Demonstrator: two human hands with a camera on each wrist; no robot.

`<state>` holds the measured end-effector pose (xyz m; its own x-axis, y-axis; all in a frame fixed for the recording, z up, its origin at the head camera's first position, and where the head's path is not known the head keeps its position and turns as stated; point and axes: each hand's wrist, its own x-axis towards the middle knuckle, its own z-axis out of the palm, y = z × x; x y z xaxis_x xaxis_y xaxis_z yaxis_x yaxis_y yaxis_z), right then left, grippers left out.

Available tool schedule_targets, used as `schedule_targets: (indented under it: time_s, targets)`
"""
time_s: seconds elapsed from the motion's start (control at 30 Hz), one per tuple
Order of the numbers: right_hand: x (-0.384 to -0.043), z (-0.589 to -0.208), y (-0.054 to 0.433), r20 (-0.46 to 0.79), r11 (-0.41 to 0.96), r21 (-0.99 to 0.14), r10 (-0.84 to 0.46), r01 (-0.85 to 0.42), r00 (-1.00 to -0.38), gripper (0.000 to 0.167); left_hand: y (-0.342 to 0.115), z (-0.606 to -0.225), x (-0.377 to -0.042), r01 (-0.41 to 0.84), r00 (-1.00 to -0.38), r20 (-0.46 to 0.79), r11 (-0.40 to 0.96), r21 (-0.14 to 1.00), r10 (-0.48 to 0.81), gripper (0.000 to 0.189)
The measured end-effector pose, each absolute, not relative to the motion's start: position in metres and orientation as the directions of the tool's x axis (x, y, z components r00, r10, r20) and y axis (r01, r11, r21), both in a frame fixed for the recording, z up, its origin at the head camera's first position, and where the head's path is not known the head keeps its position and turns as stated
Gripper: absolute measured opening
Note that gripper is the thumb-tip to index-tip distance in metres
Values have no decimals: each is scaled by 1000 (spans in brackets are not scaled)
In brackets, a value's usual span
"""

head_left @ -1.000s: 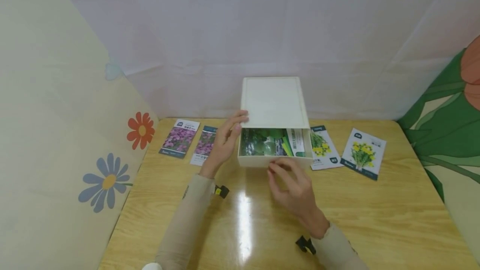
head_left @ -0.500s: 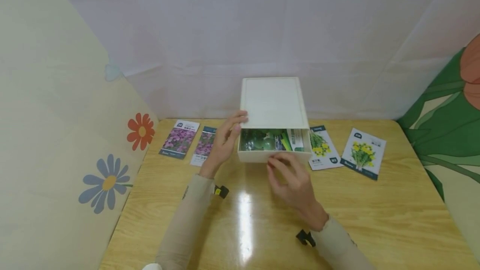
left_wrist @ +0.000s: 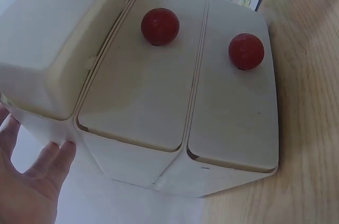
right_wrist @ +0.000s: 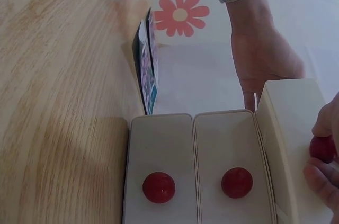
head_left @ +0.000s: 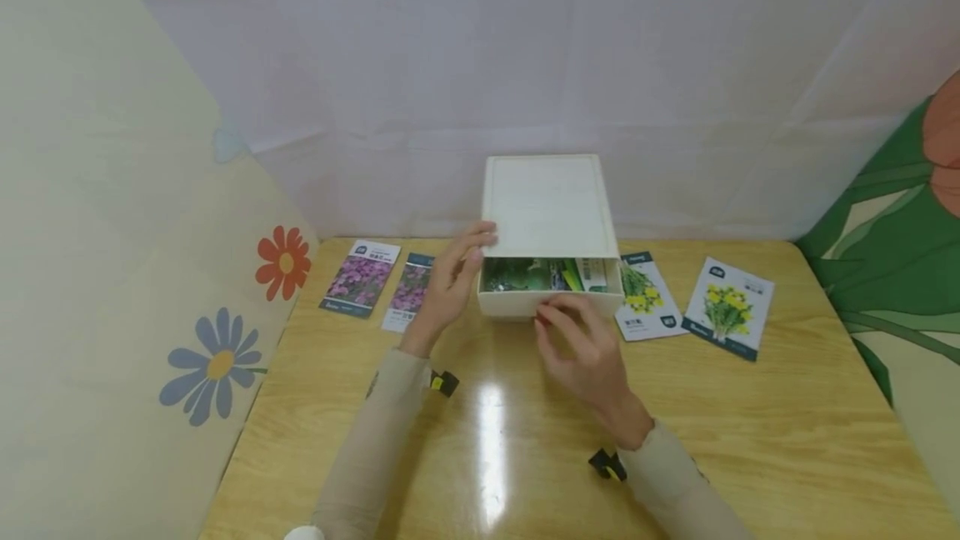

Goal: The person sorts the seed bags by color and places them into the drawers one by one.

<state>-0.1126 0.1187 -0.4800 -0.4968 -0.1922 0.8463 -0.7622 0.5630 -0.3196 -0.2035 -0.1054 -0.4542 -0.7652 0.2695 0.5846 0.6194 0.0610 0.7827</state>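
Middle of the head view: white cabinet (head_left: 551, 205), top drawer (head_left: 506, 304) seemingly midway, not flush, green packets (head_left: 517, 276) inside | right hand (head_left: 585, 357) pinches its red knob (right_wrist: 322, 149); left hand (head_left: 450, 282) rests, fingers extended, against the cabinet | lower drawers (right_wrist: 228, 139) closed; purple packets (head_left: 362, 277) frame left, yellow packets (head_left: 726, 311) right.

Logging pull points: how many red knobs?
3: red knob on the top drawer, pinched by the right hand; red knob on the middle drawer; red knob on the bottom drawer.
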Motion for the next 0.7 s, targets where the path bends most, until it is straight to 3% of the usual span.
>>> schedule_targets:
  time_s: [0.7]
  targets:
    - [-134,-475,116,819,589,-366,-164,-720,-550,22,-109,-473,-215,644,-741,608,43,764,286,32]
